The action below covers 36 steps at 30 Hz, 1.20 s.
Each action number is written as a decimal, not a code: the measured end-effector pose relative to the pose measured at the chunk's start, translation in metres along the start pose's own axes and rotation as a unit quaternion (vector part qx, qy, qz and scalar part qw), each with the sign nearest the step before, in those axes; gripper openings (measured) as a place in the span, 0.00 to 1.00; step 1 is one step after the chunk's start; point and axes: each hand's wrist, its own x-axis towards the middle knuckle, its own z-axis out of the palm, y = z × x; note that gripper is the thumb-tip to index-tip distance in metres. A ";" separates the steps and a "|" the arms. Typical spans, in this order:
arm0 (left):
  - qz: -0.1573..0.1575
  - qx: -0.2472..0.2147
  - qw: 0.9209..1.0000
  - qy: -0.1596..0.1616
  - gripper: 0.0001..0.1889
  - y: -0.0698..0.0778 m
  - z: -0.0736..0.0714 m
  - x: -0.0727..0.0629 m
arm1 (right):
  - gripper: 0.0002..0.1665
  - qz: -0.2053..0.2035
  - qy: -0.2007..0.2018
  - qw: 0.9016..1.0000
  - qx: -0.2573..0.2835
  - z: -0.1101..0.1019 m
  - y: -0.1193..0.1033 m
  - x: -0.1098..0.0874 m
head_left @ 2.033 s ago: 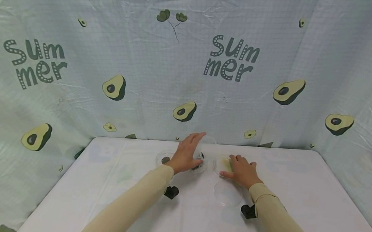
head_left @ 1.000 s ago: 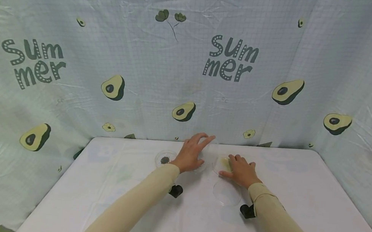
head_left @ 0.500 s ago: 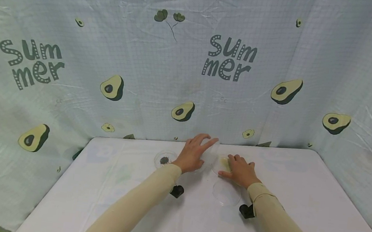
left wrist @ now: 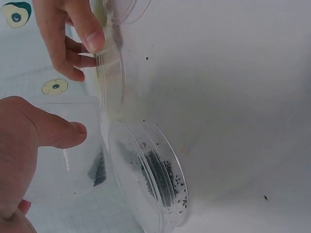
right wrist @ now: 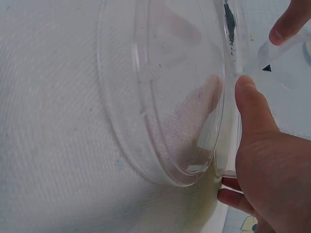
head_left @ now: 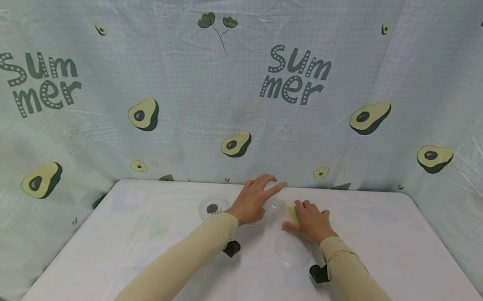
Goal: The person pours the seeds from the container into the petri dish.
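My left hand (head_left: 250,202) holds a clear container (left wrist: 73,160) with its thumb laid along the side. Dark grains (left wrist: 98,170) have gathered in one corner of it; its exact kind is unclear. Right beside it on the table stands a clear petri dish (left wrist: 155,177) with dark grains, mostly hidden by the hand in the head view. My right hand (head_left: 311,222) grips the rim of another petri dish (head_left: 285,215), yellowish inside, with the thumb at the near side and fingers on the far side. A round clear dish or lid (right wrist: 160,97) lies in front of the right hand.
Left of my left hand stands another petri dish (head_left: 213,208) with a small dark heap. A few loose grains (left wrist: 147,58) are scattered on the white table (head_left: 190,284). A printed curtain (head_left: 195,81) hangs directly behind the table's far edge.
My left hand has moved to the right with the clear container, towards the right hand, so the leftmost dish shows more fully. The right hand stays at its dish.
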 end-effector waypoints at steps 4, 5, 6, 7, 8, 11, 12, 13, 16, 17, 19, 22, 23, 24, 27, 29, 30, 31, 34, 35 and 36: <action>0.007 0.012 1.000 0.003 0.49 0.003 0.000 0.001 | 0.52 0.005 -0.007 1.000 -0.002 -0.002 -0.001 0.001; 0.009 0.017 1.000 0.004 0.49 0.003 0.000 0.001 | 0.52 0.005 -0.010 1.000 -0.003 -0.002 -0.002 0.001; 0.010 0.021 1.000 0.002 0.49 0.004 0.000 0.002 | 0.52 0.006 -0.011 1.000 -0.004 -0.003 -0.002 0.000; 0.013 0.028 1.000 0.001 0.49 0.004 0.000 0.002 | 0.52 0.006 -0.012 1.000 -0.004 -0.004 -0.003 0.000; 0.014 0.032 0.999 -0.001 0.49 0.005 0.000 0.003 | 0.52 0.005 -0.012 1.000 -0.005 -0.004 -0.004 0.000; 0.020 0.046 0.999 -0.001 0.48 0.006 0.001 0.005 | 0.51 0.002 -0.011 1.000 -0.006 -0.005 -0.005 -0.002; 0.021 0.048 0.999 -0.002 0.48 0.007 0.001 0.005 | 0.51 0.003 -0.010 1.000 -0.005 -0.006 -0.005 -0.002; 0.022 0.050 0.998 -0.001 0.48 0.008 0.000 0.006 | 0.51 0.001 -0.009 1.000 -0.005 -0.006 -0.005 -0.003; 0.025 0.052 0.998 -0.003 0.48 0.010 -0.001 0.007 | 0.51 0.001 -0.005 1.000 -0.006 -0.005 -0.004 -0.002; 0.027 0.053 0.998 -0.004 0.47 0.011 -0.001 0.007 | 0.51 0.001 -0.004 1.000 -0.006 -0.005 -0.004 -0.002; 0.028 0.057 0.998 -0.008 0.47 0.012 -0.001 0.008 | 0.51 0.001 -0.003 1.000 -0.007 -0.003 -0.002 -0.002; 0.030 0.068 0.997 -0.012 0.47 0.013 -0.001 0.009 | 0.51 0.002 -0.005 1.000 -0.007 -0.003 -0.002 -0.002; 0.032 0.070 0.997 -0.012 0.48 0.013 -0.001 0.009 | 0.51 0.002 -0.007 1.000 -0.005 -0.004 -0.002 -0.002; 0.034 0.073 0.997 -0.012 0.48 0.013 0.000 0.010 | 0.51 0.001 -0.008 1.000 -0.005 -0.004 -0.003 -0.002; 0.044 0.076 0.996 -0.009 0.47 0.014 -0.001 0.010 | 0.50 -0.004 -0.007 1.000 -0.005 -0.007 -0.003 -0.003; 0.049 0.077 0.996 -0.008 0.47 0.014 -0.001 0.011 | 0.48 -0.007 -0.005 1.000 -0.006 -0.008 -0.004 -0.004; 0.051 0.079 0.996 -0.007 0.47 0.014 -0.001 0.011 | 0.48 -0.008 -0.005 1.000 -0.006 -0.008 -0.004 -0.004; 0.052 0.081 0.995 -0.009 0.47 0.015 -0.001 0.011 | 0.48 -0.009 -0.005 1.000 -0.008 -0.009 -0.004 -0.004; 0.054 0.085 0.995 -0.013 0.47 0.015 -0.002 0.012 | 0.48 -0.008 -0.009 1.000 -0.009 -0.010 -0.005 -0.005; 0.055 0.086 0.995 -0.013 0.47 0.016 -0.002 0.012 | 0.48 -0.008 -0.009 1.000 -0.011 -0.010 -0.005 -0.005; 0.056 0.086 0.995 -0.013 0.47 0.016 -0.002 0.012 | 0.48 -0.008 -0.010 1.000 -0.011 -0.011 -0.006 -0.005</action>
